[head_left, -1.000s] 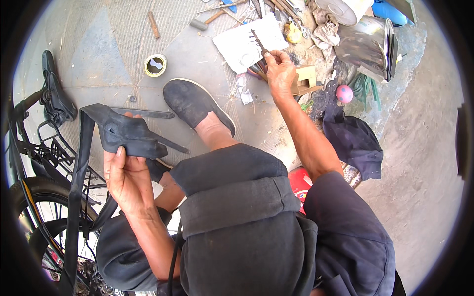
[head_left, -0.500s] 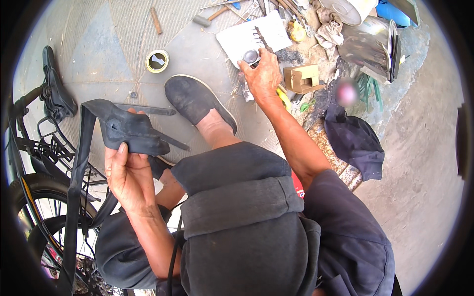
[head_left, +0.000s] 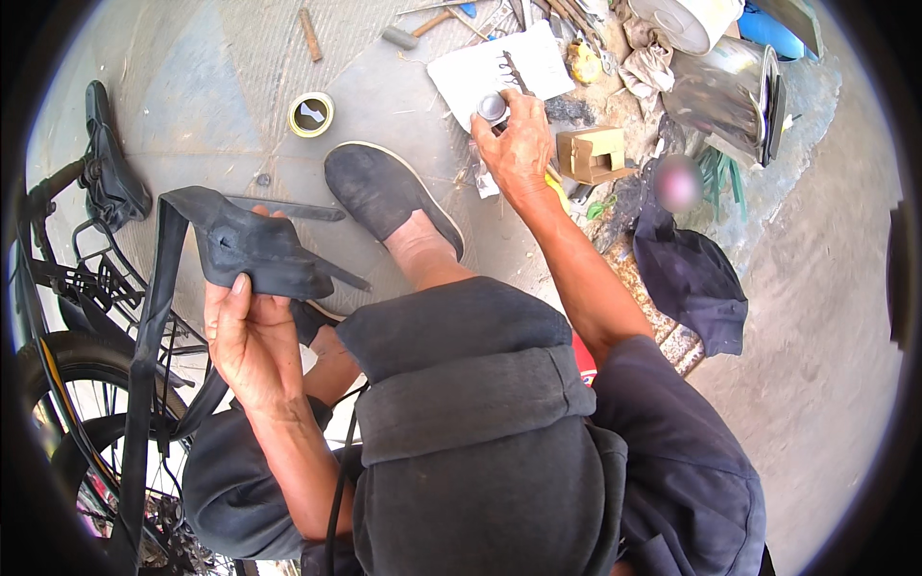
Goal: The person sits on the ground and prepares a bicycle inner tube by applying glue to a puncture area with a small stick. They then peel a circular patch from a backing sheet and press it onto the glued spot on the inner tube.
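Observation:
My left hand (head_left: 252,341) pinches a flattened black rubber inner tube (head_left: 252,252) between thumb and fingers. A small dark spot shows on the raised face of the tube. One long strip of it hangs down at the left, past the bicycle wheel. My right hand (head_left: 521,144) reaches forward to a sheet of white paper (head_left: 451,82). Its fingers are closed round a small silver round tin (head_left: 492,106) at the paper's near edge. A dark slim piece with curled ends (head_left: 511,67) lies on the paper just beyond the fingers.
A bicycle (head_left: 91,374) fills the left side. An open round can (head_left: 310,114) stands on the floor beyond my shoe (head_left: 375,192). A hammer (head_left: 401,36) and several tools lie at the back. At the right are a cardboard box (head_left: 591,156), a metal bucket (head_left: 720,91) and dark cloth (head_left: 687,278).
The view has shifted slightly. The silver tin in my right hand now shows more of its side. My left hand holds the inner tube as before.

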A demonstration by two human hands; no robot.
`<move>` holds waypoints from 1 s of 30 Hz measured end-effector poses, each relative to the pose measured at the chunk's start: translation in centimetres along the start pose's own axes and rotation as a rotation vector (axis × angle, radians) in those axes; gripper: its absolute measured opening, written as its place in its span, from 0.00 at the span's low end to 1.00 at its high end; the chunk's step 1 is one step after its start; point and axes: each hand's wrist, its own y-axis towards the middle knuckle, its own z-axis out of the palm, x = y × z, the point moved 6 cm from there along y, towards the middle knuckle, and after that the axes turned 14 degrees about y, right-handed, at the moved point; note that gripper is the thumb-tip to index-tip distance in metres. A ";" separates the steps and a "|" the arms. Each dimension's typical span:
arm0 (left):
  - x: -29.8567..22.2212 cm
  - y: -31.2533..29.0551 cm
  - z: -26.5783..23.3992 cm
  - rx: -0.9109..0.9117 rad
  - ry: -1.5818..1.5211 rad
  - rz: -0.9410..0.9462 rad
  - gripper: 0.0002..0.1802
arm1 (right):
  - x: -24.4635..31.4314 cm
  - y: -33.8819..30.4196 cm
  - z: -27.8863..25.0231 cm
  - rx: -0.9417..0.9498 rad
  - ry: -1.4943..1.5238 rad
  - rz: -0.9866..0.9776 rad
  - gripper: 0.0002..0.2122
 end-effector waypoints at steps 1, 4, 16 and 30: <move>0.0 0.0 0.0 0.004 -0.001 0.000 0.31 | 0.8 -0.1 0.1 0.038 0.073 -0.035 0.24; -0.1 0.0 0.1 0.006 -0.001 -0.002 0.31 | 3.6 -0.5 0.6 0.190 0.234 -0.112 0.25; -0.5 -0.1 0.1 -0.001 -0.036 -0.009 0.33 | 13.1 0.1 6.6 0.643 0.139 -0.358 0.30; -0.5 -0.1 0.4 0.034 -0.063 0.006 0.32 | 14.8 1.1 6.6 0.640 0.072 -0.440 0.32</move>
